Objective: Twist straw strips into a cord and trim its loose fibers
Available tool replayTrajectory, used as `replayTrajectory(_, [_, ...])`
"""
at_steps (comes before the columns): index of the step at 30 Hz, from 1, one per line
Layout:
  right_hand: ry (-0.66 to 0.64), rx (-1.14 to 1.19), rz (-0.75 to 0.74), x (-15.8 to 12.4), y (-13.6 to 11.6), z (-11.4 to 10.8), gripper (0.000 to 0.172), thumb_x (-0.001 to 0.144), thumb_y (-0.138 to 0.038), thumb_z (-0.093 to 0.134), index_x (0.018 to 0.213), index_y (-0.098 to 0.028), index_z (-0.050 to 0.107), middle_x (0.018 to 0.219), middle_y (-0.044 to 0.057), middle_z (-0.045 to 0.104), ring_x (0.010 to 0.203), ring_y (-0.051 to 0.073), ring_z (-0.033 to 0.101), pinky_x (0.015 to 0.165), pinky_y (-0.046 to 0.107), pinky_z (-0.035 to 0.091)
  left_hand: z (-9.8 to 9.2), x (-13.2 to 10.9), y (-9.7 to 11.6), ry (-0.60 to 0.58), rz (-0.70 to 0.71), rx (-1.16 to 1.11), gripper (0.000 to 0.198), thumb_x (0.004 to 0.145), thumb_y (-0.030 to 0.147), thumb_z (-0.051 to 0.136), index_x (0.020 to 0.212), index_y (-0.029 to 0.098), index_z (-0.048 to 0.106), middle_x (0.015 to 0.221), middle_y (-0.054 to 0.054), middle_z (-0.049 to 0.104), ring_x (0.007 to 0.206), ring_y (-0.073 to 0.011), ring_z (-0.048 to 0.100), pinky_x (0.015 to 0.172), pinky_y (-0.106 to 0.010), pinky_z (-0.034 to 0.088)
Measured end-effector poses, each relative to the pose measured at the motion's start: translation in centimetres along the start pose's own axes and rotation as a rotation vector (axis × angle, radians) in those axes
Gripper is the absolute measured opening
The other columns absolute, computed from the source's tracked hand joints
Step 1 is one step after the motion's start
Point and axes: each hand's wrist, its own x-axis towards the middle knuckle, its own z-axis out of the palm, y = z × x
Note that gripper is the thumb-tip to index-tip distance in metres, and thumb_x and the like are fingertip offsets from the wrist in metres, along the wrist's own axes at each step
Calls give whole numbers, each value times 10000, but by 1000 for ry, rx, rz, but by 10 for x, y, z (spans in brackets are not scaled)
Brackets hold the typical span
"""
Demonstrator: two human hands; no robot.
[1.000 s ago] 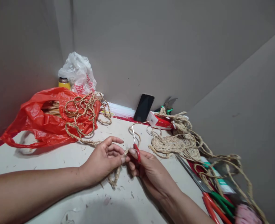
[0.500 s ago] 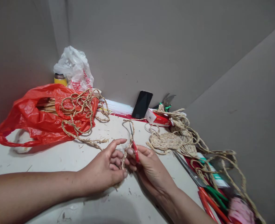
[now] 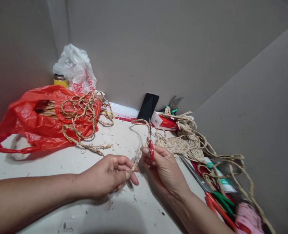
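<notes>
My left hand (image 3: 109, 175) is closed around one end of a braided straw rope (image 3: 141, 152), pinching it between thumb and fingers just above the white tabletop (image 3: 61, 162). My right hand (image 3: 164, 165) grips small red-handled scissors (image 3: 150, 143), blades pointing up, and also holds the same rope, which loops up and back behind the blades. The two hands are close together near the table's middle.
A red plastic bag (image 3: 36, 120) with straw and a rope tangle (image 3: 82, 113) lies at left; behind it are a white bag (image 3: 75, 70) and yellow jar (image 3: 60, 80). A phone (image 3: 148, 106) leans on the wall. Woven straw pieces (image 3: 175, 144), cutters (image 3: 174, 104) and red-green tools (image 3: 219, 201) crowd the right.
My left hand's fingers, spread before, have closed on the rope. My right hand with the scissors has moved right and slightly up, stretching the rope out between the hands.
</notes>
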Motion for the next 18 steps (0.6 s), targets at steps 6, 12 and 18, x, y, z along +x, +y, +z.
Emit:
replayTrajectory(6, [-42,19,40,6,1,-5,277,614,-238,784,510,-152,542,458,-75,370,439,50,293,428,192,256,2,-4,5,0,-20,57,139,816,273,565,881,154,539,757,-14,646,399,-16,247,398,-205,142])
replayTrajectory(12, [-74,41,42,4,-6,-4,309,608,-250,791,504,-152,517,484,-69,378,454,49,260,420,186,251,-1,2,6,102,6,-47,340,811,277,566,1118,134,539,479,75,458,398,-45,249,407,-206,142])
replayTrajectory(18, [-13,16,32,2,-6,-2,295,551,-253,816,486,-147,549,465,-72,380,449,48,281,428,186,269,3,0,3,116,-12,-64,391,778,411,641,1040,124,606,428,104,326,389,-36,201,410,-209,120])
